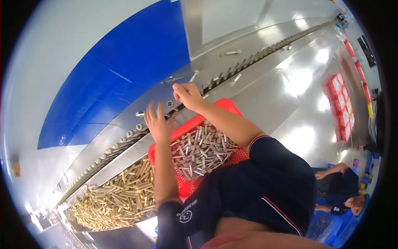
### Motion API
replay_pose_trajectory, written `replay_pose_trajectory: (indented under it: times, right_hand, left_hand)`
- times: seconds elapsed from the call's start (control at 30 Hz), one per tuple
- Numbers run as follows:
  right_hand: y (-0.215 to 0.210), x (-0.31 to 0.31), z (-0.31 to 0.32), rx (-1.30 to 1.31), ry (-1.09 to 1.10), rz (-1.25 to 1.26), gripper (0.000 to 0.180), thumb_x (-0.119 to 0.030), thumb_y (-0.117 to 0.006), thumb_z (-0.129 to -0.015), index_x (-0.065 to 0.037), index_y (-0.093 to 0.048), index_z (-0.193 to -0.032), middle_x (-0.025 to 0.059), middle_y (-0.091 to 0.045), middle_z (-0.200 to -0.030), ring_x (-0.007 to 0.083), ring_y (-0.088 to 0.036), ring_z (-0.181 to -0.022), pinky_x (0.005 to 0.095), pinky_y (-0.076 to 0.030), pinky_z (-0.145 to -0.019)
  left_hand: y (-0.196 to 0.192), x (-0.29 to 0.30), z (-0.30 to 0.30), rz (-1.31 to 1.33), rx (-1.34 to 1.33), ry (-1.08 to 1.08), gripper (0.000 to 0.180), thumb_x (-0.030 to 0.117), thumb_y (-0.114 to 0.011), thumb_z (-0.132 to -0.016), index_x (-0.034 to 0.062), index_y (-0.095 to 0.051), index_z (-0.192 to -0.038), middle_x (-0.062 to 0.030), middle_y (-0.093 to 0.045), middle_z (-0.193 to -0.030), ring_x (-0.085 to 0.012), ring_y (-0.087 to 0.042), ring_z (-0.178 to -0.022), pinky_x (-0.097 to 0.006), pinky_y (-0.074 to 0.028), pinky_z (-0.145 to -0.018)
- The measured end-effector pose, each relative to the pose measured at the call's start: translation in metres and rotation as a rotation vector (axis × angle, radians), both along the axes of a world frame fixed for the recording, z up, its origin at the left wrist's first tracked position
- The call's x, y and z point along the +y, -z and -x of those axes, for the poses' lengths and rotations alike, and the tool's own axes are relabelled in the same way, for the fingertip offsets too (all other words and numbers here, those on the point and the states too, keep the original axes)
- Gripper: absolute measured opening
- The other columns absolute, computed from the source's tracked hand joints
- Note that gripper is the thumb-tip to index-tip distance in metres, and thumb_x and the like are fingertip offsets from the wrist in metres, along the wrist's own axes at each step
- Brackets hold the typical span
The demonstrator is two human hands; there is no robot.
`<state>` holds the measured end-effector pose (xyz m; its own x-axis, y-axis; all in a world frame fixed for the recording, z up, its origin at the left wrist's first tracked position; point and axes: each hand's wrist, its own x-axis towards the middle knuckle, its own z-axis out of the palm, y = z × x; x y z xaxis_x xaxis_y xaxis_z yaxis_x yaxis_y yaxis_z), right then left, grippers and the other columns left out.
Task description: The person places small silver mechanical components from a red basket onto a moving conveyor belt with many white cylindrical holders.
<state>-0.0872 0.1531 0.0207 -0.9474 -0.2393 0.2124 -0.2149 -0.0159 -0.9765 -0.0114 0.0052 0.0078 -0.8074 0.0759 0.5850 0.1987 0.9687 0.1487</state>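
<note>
My left hand (pixel 157 124) is over the slotted metal rail (pixel 178 108), fingers spread and apart, with a bolt (pixel 139 114) lying beside its fingertips. Just to the right and farther off, my right hand (pixel 188 96) has its fingers curled in; whatever they may hold is hidden. Between the hands a round bolt head (pixel 169 104) shows at the rail. Below my forearms sits a red plastic basket (pixel 226 104) piled with silvery bolts (pixel 203 151). Another loose bolt (pixel 194 75) rests just beyond my right hand.
Brass-coloured pins (pixel 120 195) fill a tray at the lower left. Bolts hang in a row (pixel 112 151) along the rail. A blue sheet (pixel 124 74) covers the far surface. Red boxes (pixel 341 106) are stacked at right; a co-worker (pixel 340 189) is at lower right.
</note>
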Motion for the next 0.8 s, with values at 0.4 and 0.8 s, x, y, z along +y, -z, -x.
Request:
replay_pose_trajectory:
  times: [0.4,0.8]
  right_hand:
    - [0.157,0.102,-0.127,-0.001,-0.322,-0.589,0.040,-0.026,-0.063,-0.075,-0.005,-0.058,-0.109,0.0199,-0.058,-0.099,0.0372,-0.056,-0.095,0.0467,-0.044,-0.083]
    - [0.057,-0.023,0.040,0.523,-0.463,-1.071,0.037,-0.044,-0.064,-0.075,-0.010,-0.062,-0.091,0.0112,-0.063,-0.081,0.0308,-0.062,-0.081,0.0422,-0.048,-0.065]
  left_hand:
    - [-0.055,0.040,-0.002,-0.440,-0.732,0.128,0.026,0.020,-0.072,-0.075,0.0067,-0.063,-0.095,-0.0136,-0.067,-0.088,-0.0269,-0.065,-0.077,-0.038,-0.051,-0.069]
    - [0.051,0.001,-0.121,-0.359,-0.498,-0.014,0.050,0.022,-0.074,-0.070,0.0079,-0.057,-0.115,-0.0193,-0.052,-0.119,-0.0383,-0.050,-0.107,-0.047,-0.041,-0.092]
